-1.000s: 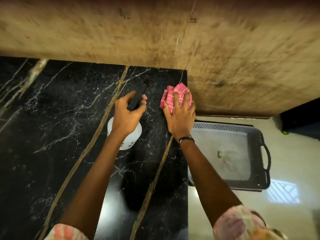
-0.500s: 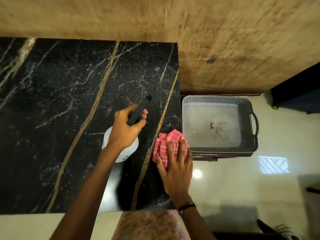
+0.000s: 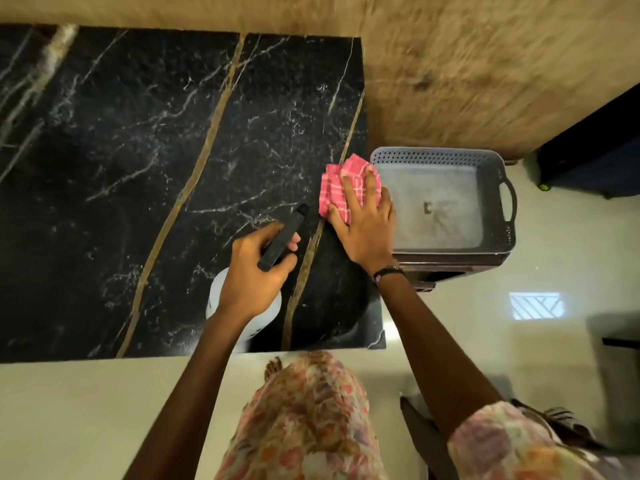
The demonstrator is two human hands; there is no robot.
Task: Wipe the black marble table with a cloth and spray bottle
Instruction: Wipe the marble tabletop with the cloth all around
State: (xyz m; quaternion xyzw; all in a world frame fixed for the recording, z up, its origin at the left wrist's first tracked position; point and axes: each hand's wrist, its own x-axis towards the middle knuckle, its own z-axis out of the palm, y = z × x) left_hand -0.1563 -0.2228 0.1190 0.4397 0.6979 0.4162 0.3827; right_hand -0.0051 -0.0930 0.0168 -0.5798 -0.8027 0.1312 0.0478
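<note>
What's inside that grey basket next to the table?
The grey basket looks nearly empty: a bare floor with one small dark scrap. The right hand and pink cloth cover its left edge.

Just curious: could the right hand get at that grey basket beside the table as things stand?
Probably yes. The right hand presses the pink cloth at the table's right edge, right beside the grey basket; nothing lies between.

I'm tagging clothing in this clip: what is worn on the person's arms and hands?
Both hands, left and right, are bare, without gloves. The right wrist carries a thin black wristband. Short floral sleeves in pink, cream and orange tones leave the forearms bare.
</note>
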